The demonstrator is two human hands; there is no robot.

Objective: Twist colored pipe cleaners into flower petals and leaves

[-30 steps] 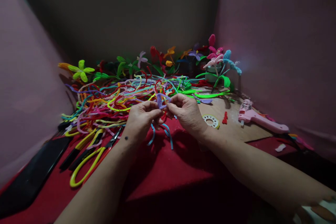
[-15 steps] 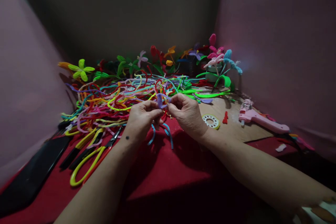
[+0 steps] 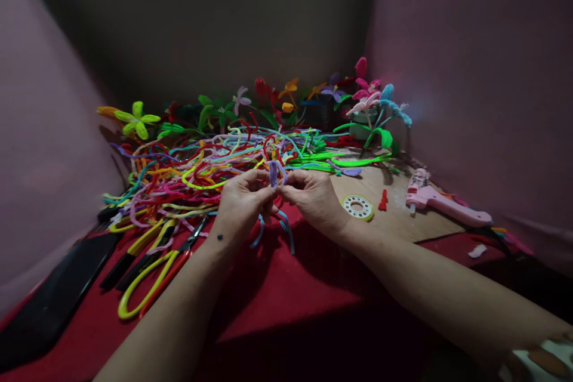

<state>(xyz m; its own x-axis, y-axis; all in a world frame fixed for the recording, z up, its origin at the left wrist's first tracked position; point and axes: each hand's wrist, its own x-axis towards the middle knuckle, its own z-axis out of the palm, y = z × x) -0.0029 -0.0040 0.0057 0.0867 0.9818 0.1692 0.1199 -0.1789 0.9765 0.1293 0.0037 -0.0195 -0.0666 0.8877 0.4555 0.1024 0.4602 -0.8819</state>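
Head view shows a purple fuzzy piece [image 3: 273,173] right in the middle, held up between two sets of fingertips, just in front of the big pile. One thick part of it stands up straight, and a thin part bends round beside it on the right. A moment ago that loop was wider. Now the right fingertips are lower and closer to the left ones, so the loop is smaller and the piece seems to be getting pulled in tighter.

The left hand [image 3: 242,200] has its thumb and finger pinched on the bottom of the purple piece, with its other fingers curled in. The right hand [image 3: 319,198] is nearly closed too, its thumb and finger tips together at the loop's low end. I can't see just how much they hold. Both arms reach forward and the thumbs point at each other.

Blue fuzzy strips [image 3: 287,228] show just below the hands; I can't tell if they touch anything. Behind is the pile of colored fuzzy sticks [image 3: 197,185]. Yellow-handled scissors [image 3: 173,258] lie to the left. A pink glue gun [image 3: 443,203] lies to the right.
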